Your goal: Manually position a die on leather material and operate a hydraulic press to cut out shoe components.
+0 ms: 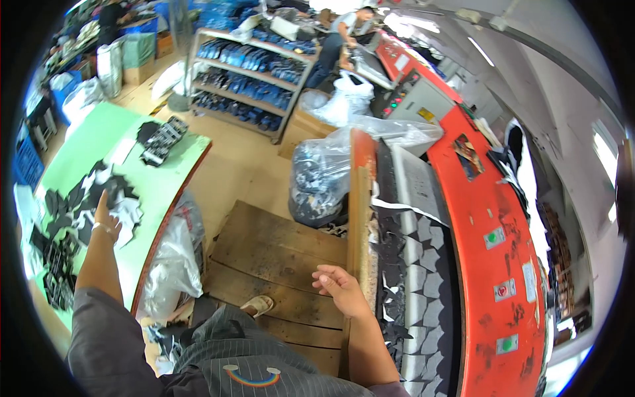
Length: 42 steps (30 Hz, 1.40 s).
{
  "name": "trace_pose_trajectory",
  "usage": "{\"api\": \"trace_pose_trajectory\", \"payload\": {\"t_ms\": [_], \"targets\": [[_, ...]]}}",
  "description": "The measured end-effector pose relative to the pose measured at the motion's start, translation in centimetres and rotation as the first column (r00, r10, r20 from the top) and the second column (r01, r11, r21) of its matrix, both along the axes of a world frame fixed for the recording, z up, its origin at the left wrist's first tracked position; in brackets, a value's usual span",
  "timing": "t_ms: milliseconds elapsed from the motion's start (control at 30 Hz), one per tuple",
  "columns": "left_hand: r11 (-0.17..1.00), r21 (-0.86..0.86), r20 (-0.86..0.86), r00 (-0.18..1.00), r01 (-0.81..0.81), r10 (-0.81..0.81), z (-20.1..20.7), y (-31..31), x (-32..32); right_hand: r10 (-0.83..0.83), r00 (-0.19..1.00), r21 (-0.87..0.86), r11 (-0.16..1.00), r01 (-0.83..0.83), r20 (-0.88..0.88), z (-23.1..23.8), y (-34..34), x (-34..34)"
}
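Note:
My left hand (106,221) reaches over the green table with fingers stretched out, at a loose pile of black and light-grey cut pieces (122,192); I see nothing gripped in it. My right hand (342,291) hangs in the air above the wooden platform, next to the machine's wooden side rail (359,231). Its fingers are loosely bent and apart, holding nothing. To its right, rows of grey cut pieces (423,284) lie on the belt of the red machine (489,291). Near the table's far corner sits a stack of dark patterned pieces (163,140).
Clear plastic bags (173,264) hang beside the green table (155,218). A filled plastic bag (321,178) stands beyond the wooden platform (271,248). Further back are a rack of blue bundles (248,83), a cardboard box (307,126) and a person (334,46) bending at a machine.

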<state>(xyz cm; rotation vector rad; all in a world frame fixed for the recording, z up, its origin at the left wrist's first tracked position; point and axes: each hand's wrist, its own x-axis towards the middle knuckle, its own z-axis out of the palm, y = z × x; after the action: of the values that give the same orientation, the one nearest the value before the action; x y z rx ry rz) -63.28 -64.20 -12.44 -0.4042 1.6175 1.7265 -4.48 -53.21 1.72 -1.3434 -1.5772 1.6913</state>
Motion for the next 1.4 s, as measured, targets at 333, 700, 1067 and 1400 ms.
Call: {"api": "trace_pose_trajectory", "payload": {"t_ms": [333,700,1067,1400], "targets": [[0.727,0.072,-0.056,0.731,0.683,-0.681,-4.2,28.9,20.9,-0.695,0.648,0.367,0.717,0.592,0.312,-0.6,-3.9,22.1],[-0.055,-0.113,-0.782,-0.123,0.992,-0.611,9.4,60.0,64.8,-0.509,-0.349,0.509,0.216,0.833,0.787,-2.2,-5.0,35.7],[-0.089,-0.810,-0.550,-0.803,0.580,-0.228,7.6,78.1,93.0,-0.203,-0.508,0.514,-0.027,0.857,0.837,-5.0,5.2,40.9],[-0.019,-0.933,-0.358,-0.933,0.359,-0.043,10.2,75.7,95.8,-0.039,-0.421,0.422,0.101,0.901,0.906,-4.5,6.0,43.7]]}}
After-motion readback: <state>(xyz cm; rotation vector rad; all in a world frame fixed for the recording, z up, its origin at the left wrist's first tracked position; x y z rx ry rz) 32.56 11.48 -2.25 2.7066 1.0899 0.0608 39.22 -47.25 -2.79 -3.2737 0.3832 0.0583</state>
